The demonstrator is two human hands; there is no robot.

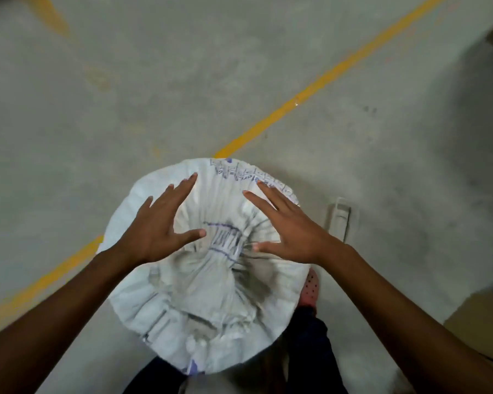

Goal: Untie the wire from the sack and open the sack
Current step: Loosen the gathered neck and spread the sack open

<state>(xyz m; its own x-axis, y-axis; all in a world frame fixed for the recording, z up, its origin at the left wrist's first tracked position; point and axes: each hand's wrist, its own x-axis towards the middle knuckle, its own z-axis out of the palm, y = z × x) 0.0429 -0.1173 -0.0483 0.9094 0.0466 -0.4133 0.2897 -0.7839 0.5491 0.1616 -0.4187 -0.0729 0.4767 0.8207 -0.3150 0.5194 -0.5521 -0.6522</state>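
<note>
A full white woven sack [199,302] with blue print stands upright on the floor below me. Its mouth is gathered into a bunched neck [225,245] at the top centre. The wire itself cannot be made out in the blur. My left hand [157,226] hovers just left of the neck, fingers spread, thumb pointing at the bunch. My right hand [289,226] hovers just right of it, fingers spread, thumb close to the gathered fabric. Neither hand holds anything.
The floor is grey concrete with a yellow painted line [310,92] running diagonally behind the sack. A small pale block [340,217] lies to the right of the sack. My pink perforated shoe [310,288] shows beside it. A cardboard box [478,331] sits at the right edge.
</note>
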